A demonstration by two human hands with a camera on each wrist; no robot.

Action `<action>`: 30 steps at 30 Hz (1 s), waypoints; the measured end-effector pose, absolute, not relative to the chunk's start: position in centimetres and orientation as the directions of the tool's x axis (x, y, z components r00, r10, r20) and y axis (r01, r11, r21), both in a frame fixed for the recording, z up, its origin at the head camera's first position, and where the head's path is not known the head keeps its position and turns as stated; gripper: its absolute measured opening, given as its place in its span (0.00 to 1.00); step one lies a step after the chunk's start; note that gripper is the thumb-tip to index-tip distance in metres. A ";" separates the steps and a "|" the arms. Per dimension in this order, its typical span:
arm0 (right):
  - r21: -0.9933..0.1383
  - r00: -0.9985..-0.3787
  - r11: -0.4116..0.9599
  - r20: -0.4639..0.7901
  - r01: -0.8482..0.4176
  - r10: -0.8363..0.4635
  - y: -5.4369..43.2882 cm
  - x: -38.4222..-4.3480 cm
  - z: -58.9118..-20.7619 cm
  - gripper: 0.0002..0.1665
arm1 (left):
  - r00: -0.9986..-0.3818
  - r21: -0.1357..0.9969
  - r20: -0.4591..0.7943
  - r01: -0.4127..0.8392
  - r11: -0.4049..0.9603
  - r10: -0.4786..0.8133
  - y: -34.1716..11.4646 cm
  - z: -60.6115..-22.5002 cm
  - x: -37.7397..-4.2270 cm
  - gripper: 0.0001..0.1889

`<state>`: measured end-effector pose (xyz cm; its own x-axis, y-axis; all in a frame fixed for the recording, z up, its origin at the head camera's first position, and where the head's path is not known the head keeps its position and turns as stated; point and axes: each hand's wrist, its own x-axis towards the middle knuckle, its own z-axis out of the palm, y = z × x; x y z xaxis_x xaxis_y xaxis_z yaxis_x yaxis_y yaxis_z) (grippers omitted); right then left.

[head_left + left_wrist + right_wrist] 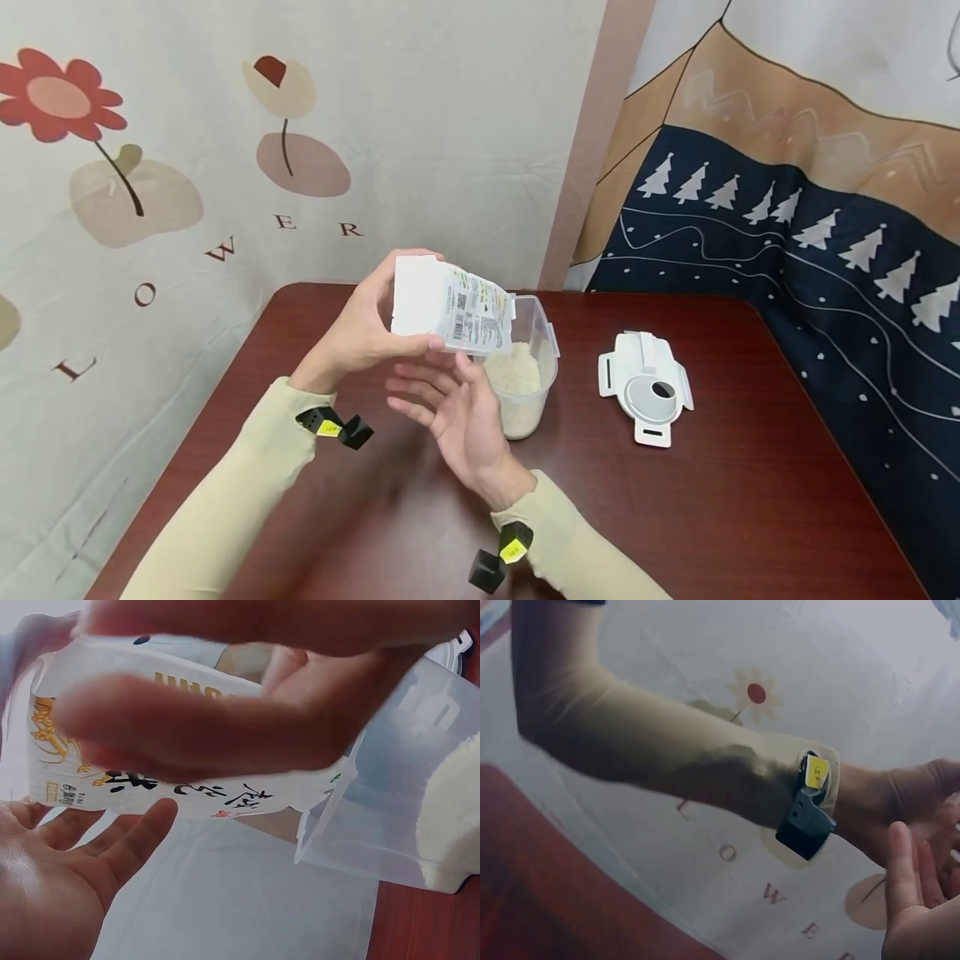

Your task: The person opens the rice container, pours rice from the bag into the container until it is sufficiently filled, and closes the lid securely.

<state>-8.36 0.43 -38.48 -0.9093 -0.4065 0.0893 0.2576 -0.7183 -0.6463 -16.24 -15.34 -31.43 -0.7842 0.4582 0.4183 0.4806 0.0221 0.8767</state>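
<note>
My left hand [360, 329] grips a white printed rice bag [476, 312] around its closed end. The bag lies tipped sideways, its far end at the rim of a clear plastic container [531, 413]. White rice [517, 371] fills part of that container. Below the bag is my right hand [465, 417], palm up, fingers loosely spread. In the left wrist view, the right fingertips [161, 814] come up to the bag's lower edge, and blurred left fingers [202, 724] cross its printed side. The right wrist view shows mostly the left forearm [682, 765]; the bag is out of sight there.
On the dark red table [750, 500], right of the container, lies a white lid [648, 362] with side clips and a round opening. A pale curtain [450, 125] with flower prints hangs behind, and a navy tree-patterned cloth [750, 242] hangs at the right.
</note>
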 end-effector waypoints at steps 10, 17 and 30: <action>-0.799 -0.872 -0.600 0.330 -0.053 -0.362 3.1 -8.3 -38.0 0.17 | -0.837 0.888 0.369 0.445 0.112 0.404 -15.1 -30.9 -16.7 0.45; -0.785 -0.766 -0.478 0.568 -0.394 -0.301 5.9 -9.1 -36.8 0.24 | -0.851 0.890 0.358 0.436 0.135 0.384 -14.8 -30.7 -16.8 0.42; -0.782 -0.759 -0.190 0.623 -0.594 -0.189 11.3 -11.8 -33.6 0.26 | -0.865 0.902 0.336 0.410 0.137 0.373 -14.0 -30.5 -17.1 0.39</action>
<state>-11.77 11.30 -33.64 -0.7594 -0.1886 0.6227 -0.5939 -0.1899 -0.7818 -17.14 -13.97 -30.45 -0.8647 0.3733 0.3361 0.4098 0.1374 0.9018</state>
